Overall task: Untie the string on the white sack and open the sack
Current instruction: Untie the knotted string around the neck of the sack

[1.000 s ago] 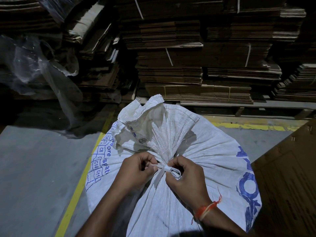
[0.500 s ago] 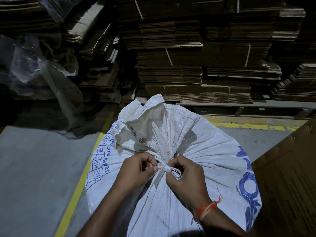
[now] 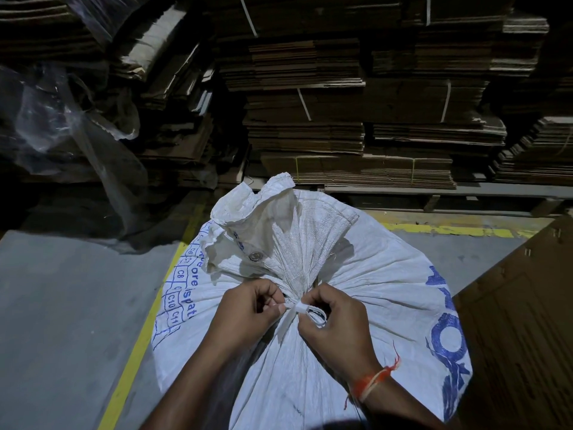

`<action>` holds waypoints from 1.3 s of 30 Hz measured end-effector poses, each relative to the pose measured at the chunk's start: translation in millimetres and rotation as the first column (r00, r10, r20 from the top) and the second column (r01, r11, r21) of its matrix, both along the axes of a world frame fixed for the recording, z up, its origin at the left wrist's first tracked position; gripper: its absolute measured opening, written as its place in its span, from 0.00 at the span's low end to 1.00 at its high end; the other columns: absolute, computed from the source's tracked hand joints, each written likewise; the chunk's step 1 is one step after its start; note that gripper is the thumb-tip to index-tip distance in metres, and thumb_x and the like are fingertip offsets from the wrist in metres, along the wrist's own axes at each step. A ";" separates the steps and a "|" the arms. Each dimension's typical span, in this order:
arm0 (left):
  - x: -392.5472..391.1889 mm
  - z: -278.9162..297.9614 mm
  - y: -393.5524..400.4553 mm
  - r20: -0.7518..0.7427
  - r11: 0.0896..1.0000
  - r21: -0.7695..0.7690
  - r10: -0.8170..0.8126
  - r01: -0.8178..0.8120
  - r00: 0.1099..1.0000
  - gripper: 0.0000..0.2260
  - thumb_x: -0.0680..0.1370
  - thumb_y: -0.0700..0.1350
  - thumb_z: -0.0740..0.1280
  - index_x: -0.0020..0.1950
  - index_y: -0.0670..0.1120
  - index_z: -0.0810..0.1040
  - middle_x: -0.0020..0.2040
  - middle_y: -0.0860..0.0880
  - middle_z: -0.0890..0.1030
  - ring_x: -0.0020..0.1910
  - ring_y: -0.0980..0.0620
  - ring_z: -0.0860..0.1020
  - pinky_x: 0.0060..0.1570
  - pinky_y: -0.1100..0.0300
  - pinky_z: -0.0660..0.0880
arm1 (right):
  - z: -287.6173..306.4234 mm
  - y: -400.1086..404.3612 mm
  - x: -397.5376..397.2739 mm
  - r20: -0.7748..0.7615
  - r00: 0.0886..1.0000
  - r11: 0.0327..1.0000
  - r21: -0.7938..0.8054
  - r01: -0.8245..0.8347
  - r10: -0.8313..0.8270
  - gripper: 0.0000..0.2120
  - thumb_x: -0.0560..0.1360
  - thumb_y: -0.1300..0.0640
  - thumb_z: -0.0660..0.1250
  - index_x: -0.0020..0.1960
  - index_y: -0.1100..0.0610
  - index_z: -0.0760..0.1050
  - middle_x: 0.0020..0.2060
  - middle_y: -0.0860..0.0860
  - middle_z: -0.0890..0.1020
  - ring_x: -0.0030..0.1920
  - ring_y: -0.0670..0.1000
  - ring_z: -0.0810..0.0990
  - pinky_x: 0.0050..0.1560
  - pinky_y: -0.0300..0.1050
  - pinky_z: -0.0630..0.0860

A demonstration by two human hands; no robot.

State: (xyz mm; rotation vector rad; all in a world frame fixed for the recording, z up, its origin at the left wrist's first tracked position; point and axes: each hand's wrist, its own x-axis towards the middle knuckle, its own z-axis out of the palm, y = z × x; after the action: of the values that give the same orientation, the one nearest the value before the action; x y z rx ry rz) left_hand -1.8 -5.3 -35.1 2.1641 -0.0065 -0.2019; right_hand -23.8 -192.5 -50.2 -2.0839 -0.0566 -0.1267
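A full white woven sack (image 3: 387, 293) with blue print stands on the floor right below me. Its neck is gathered and bound by a flat white string (image 3: 297, 308), and the loose mouth flares up behind the knot. My left hand (image 3: 248, 311) pinches the string on the left of the knot. On the right, my right hand (image 3: 335, 324) holds a small loop of the same string. An orange thread is tied round the right wrist. The knot is still tied.
Tall stacks of flattened cardboard (image 3: 310, 119) fill the back on a pallet. Clear plastic sheeting (image 3: 62, 119) hangs at the left. A yellow line (image 3: 139, 352) runs along the grey floor. A brown cardboard sheet (image 3: 527, 321) lies at the right.
Both hands have stayed at the knot with only slight finger movement. The left thumb and finger have closed in nearer the knot. The sack has not moved.
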 end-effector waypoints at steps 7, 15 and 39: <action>-0.9 1.2 -0.2 -0.002 1.000 0.000 0.006 -0.006 1.000 0.06 0.75 0.40 0.75 0.40 0.49 0.83 0.31 0.59 0.80 0.31 0.60 0.76 0.36 0.62 0.74 | 1.3 1.4 -0.4 0.055 0.998 0.998 -0.048 -0.030 0.033 0.07 0.69 0.58 0.75 0.41 0.49 0.78 0.36 0.43 0.82 0.41 0.45 0.81 0.41 0.39 0.77; -3.0 3.9 0.0 0.002 1.000 -0.008 0.016 -0.016 1.000 0.06 0.75 0.41 0.76 0.40 0.49 0.84 0.32 0.57 0.82 0.32 0.61 0.77 0.37 0.64 0.74 | -1.2 1.8 -0.2 0.041 0.999 0.999 -0.034 0.001 0.000 0.06 0.69 0.57 0.76 0.41 0.50 0.80 0.37 0.42 0.84 0.42 0.44 0.84 0.44 0.42 0.80; -2.6 3.9 -0.1 0.017 0.998 0.062 -0.029 0.028 0.999 0.07 0.77 0.40 0.73 0.40 0.49 0.83 0.33 0.57 0.83 0.32 0.62 0.78 0.35 0.67 0.73 | -3.6 0.4 1.1 0.007 1.000 1.000 -0.003 0.008 -0.008 0.06 0.68 0.58 0.77 0.40 0.49 0.81 0.37 0.42 0.85 0.42 0.44 0.85 0.43 0.36 0.79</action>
State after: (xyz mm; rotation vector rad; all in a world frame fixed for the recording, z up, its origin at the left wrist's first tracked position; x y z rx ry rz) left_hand -4.4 -5.4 -31.2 2.2283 -0.0421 -0.2012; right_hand -22.6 -192.1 -53.8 -2.0871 -0.0533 -0.1388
